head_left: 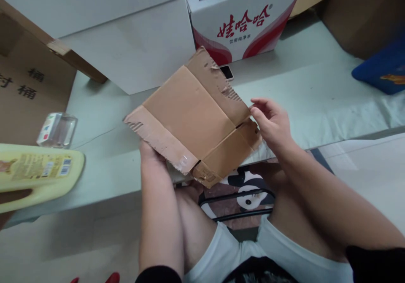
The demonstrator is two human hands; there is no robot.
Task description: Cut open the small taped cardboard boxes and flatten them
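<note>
A creased piece of brown cardboard (186, 110) with torn, ragged edges is held tilted above the front edge of the cloth-covered table. My left hand (151, 153) holds it from below at its left side, the fingers hidden behind the board. At the right corner, my right hand (270, 120) has thumb and fingers closed on the edge. One folded flap (232, 150) hangs toward my lap, with small slots at its crease.
White cartons (133, 42) and a red-and-white water carton (237, 30) line the back of the table (313, 97). Behind the cardboard lies a small dark-screened device (227, 72). A yellow bottle (41, 175) and a clear container (58, 130) are at left, a blue package (381, 70) at right.
</note>
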